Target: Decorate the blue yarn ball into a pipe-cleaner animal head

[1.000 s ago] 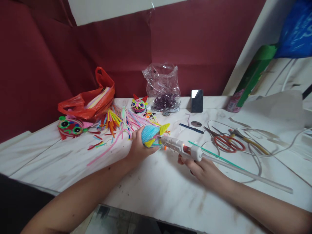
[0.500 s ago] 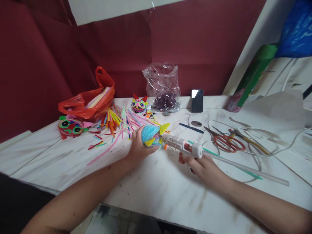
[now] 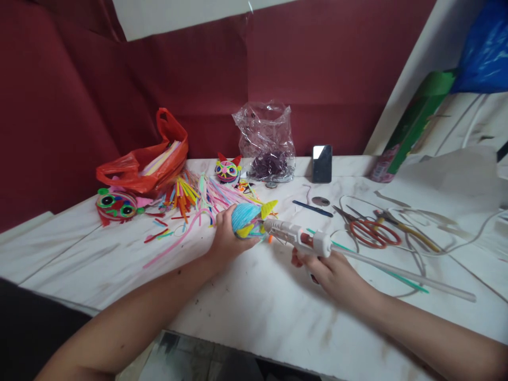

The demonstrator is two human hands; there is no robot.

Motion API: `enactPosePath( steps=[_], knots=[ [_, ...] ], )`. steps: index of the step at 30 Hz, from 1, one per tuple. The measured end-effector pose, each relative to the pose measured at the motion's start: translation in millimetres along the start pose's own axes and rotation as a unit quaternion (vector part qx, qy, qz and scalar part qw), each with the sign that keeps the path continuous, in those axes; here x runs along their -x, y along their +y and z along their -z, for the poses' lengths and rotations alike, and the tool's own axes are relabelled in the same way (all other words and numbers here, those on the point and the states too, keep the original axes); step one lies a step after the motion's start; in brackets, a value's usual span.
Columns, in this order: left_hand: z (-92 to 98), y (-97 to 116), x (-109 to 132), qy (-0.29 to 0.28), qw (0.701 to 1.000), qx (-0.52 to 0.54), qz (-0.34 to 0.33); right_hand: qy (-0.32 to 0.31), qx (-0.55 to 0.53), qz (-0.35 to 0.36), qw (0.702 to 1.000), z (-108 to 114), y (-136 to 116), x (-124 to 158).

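Observation:
My left hand (image 3: pixel 226 235) is wrapped round a blue pipe-cleaner ball (image 3: pixel 245 216) with yellow ear-like pieces, and holds it just above the table. In my right hand (image 3: pixel 323 267) is a white glue gun (image 3: pixel 299 237), gripped by its handle. Its nozzle points left and meets or nearly meets the ball's right side; whether they touch I cannot tell. A long clear glue stick (image 3: pixel 416 275) juts from the gun's back end. The far side of the ball and most of my left fingers are hidden.
Loose pipe cleaners (image 3: pixel 226 193) and a red plastic bag (image 3: pixel 146 164) lie left, near two finished-looking animal faces (image 3: pixel 117 205). Behind stand a clear bag (image 3: pixel 270 153) and a phone (image 3: pixel 321 164). Orange-handled scissors (image 3: pixel 373 233), pliers (image 3: pixel 413 231) and a white cord (image 3: pixel 472 238) lie right.
Hardly anything differs. The view has shifted very slightly, and both hands keep the ball and the glue gun in nearly the same place.

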State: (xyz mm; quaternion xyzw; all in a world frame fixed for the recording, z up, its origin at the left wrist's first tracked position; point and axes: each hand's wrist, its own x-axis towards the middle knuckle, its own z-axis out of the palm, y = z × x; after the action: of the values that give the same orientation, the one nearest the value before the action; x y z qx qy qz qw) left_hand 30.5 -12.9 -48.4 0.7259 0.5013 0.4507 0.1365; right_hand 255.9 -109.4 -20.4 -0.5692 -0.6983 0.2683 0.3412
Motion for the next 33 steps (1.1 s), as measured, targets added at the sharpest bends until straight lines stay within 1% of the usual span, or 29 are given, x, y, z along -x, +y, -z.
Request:
enactPosePath(
  steps=[5,11,17,22,29,31,33],
  knots=[
    [1.6,2.2,1.6,-0.007,1.0,-0.004,-0.008,-0.009,0.01,0.01,1.0,-0.4,-1.4,-0.3],
    [0.2,2.3,2.5,-0.009,1.0,-0.017,-0.021,-0.005,0.032,0.069,0.997,1.5,-6.5,1.1],
    [0.6,2.3,2.4,-0.015,1.0,-0.015,-0.016,-0.02,0.046,0.066,0.997,1.0,-1.4,1.7],
    [1.3,1.6,2.1,-0.019,1.0,-0.009,-0.016,0.011,0.05,0.062,0.997,0.3,-3.6,0.6],
    [2.8,2.7,1.8,-0.018,1.0,-0.016,-0.015,0.003,0.051,0.061,0.997,2.2,0.0,-1.0],
    [2.7,2.3,1.5,-0.014,1.0,-0.02,-0.009,0.007,0.05,0.047,0.998,2.4,1.6,-0.8],
    [2.4,1.8,1.0,-0.01,1.0,-0.015,-0.006,0.003,0.045,0.018,0.999,2.3,2.8,0.0]
  ],
)
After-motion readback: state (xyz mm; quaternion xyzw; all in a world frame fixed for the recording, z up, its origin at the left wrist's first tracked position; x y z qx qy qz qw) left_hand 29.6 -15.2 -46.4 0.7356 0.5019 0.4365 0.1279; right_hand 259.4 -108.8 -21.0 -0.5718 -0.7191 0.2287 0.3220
